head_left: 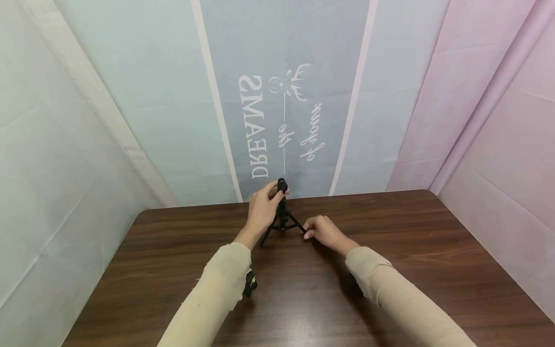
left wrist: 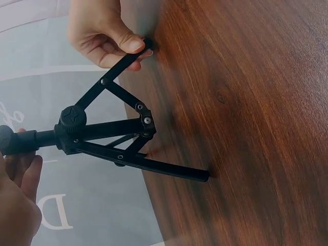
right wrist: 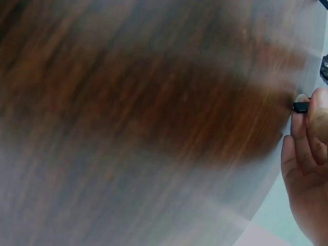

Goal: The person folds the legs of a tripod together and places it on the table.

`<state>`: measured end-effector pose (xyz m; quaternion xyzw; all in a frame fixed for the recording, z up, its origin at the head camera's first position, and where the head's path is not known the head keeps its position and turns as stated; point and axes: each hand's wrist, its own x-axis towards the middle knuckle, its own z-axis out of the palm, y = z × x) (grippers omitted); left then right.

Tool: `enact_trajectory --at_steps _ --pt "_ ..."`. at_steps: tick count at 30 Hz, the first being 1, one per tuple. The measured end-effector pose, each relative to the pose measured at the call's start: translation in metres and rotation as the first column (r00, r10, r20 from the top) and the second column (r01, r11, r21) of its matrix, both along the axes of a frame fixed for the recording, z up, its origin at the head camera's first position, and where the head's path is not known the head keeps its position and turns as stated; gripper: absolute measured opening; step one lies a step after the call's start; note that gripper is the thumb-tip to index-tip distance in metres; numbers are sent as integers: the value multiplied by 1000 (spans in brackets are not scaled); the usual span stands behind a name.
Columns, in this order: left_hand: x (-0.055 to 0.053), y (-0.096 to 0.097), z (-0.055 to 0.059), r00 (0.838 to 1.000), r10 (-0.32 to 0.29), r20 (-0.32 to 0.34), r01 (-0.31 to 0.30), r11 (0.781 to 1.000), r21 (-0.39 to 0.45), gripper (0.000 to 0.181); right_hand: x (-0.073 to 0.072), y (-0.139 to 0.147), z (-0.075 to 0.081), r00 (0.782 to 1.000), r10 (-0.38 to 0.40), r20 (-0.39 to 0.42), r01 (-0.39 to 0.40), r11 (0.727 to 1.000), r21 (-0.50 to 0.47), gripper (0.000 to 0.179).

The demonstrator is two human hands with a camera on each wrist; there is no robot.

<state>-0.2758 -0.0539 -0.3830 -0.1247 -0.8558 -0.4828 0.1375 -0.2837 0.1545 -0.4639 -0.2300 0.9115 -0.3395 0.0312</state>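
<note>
Much of the left hand (head_left: 262,207) is cut off in its own wrist view, and so is the top end of the black tripod (left wrist: 110,129) beside its fingers. From the head, those fingers and thumb cover part of the tripod's upper section as they grip it. The right hand (head_left: 326,232) runs out of its wrist view at the edge, where only a short dark leg end shows between thumb and fingers; the table (head_left: 299,299) fills most of that picture, blurred. A third leg lies partly behind the central column and is hard to make out.

The tripod stands between the two hands, its column below the left fingers. The right thumb and fingers pinch one spread leg (left wrist: 125,63) close to its tip. Another leg (left wrist: 174,170) reaches down, away from both hands' fingers. A round knob (left wrist: 73,118) sits on the tripod just past the left fingertips. Whether the feet touch the table beneath the fingers, I cannot tell. Beyond the fingers hangs a printed backdrop (head_left: 286,29).
</note>
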Motion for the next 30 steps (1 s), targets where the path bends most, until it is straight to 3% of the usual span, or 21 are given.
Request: enact_trajectory --at_steps 7,19,30 --pt "-1 -1 -2 1000 0 -27 0 1000 7 31 2 -6 4 1000 -26 18 26 1000 -5 4" --pt "-3 -5 -2 1000 14 16 -15 1000 25 37 -4 -14 3 998 -50 37 50 999 1 4" --pt "-6 -8 -1 999 22 35 -24 999 42 36 -8 -21 8 995 -25 95 23 999 23 6"
